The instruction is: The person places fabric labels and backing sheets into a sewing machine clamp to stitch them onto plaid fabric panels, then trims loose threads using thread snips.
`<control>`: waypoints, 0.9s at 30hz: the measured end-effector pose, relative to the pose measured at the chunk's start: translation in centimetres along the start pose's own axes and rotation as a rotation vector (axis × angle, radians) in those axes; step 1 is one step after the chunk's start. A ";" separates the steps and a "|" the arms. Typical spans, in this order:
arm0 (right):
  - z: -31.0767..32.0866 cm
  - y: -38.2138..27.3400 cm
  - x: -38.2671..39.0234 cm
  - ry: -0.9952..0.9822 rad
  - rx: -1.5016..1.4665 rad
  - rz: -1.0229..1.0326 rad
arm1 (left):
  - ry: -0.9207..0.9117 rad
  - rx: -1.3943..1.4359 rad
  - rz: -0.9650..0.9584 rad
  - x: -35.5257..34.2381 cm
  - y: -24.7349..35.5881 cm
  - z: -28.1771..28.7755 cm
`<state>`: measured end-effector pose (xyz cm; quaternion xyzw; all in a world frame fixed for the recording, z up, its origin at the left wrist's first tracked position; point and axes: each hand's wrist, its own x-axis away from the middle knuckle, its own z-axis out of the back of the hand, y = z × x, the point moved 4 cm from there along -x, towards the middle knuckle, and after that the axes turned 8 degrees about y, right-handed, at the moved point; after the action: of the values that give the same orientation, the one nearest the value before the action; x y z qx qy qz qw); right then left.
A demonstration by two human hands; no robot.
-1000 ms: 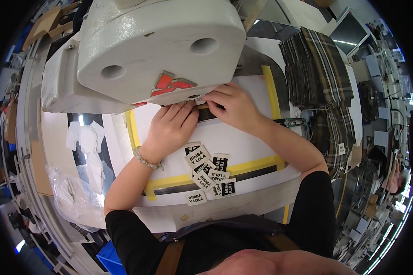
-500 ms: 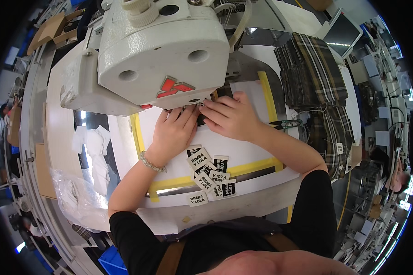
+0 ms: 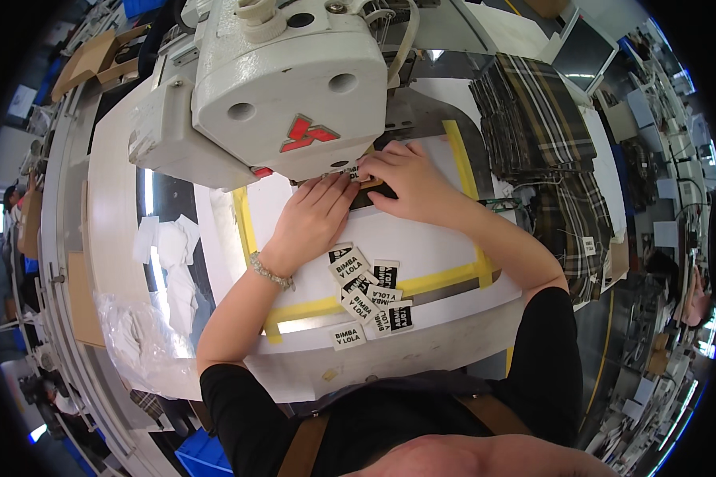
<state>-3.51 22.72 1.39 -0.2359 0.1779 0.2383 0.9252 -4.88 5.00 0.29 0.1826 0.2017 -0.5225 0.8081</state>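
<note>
Beneath the pale sewing machine head [image 3: 294, 87], both hands work close together on the white-covered bed. A small black-and-white label [image 3: 352, 172] shows at their fingertips, partly hidden by the fingers and the machine. My left hand [image 3: 314, 219] lies palm down, its fingers stretched out flat up to the label. My right hand [image 3: 412, 181] has bent fingers with the tips at the label's right edge, and its thumb sits lower. Between the hands lies a dark piece [image 3: 371, 193] with a brownish edge, mostly covered. Several loose labels [image 3: 361, 304] are scattered in a pile nearer to me.
Yellow tape [image 3: 461, 159] borders the white sheet. Folded plaid fabric [image 3: 545, 119] is stacked at the right, with green-handled snips [image 3: 501, 204] beside it. White paper scraps [image 3: 175, 246] and a clear plastic bag [image 3: 139, 338] lie at the left. A monitor [image 3: 585, 52] stands at the far right.
My left fingers have flattened and spread forward, and the right hand has shifted its fingers. The label at the fingertips now shows more plainly. The whole view has shifted slightly.
</note>
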 end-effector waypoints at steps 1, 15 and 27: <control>-0.1 0.4 -0.1 -0.099 -0.144 -0.092 | -0.005 0.012 0.003 0.1 0.0 0.0; -0.7 -2.4 3.7 0.031 0.154 0.027 | -0.009 -0.032 0.037 -0.6 1.5 -0.6; -1.5 -1.3 2.8 0.180 0.104 0.055 | -0.058 0.031 0.153 2.0 0.5 0.3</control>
<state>-0.86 21.87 -0.62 -0.2029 0.2789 0.2319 0.9095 -3.61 3.51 -0.41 0.1947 0.1555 -0.4673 0.8483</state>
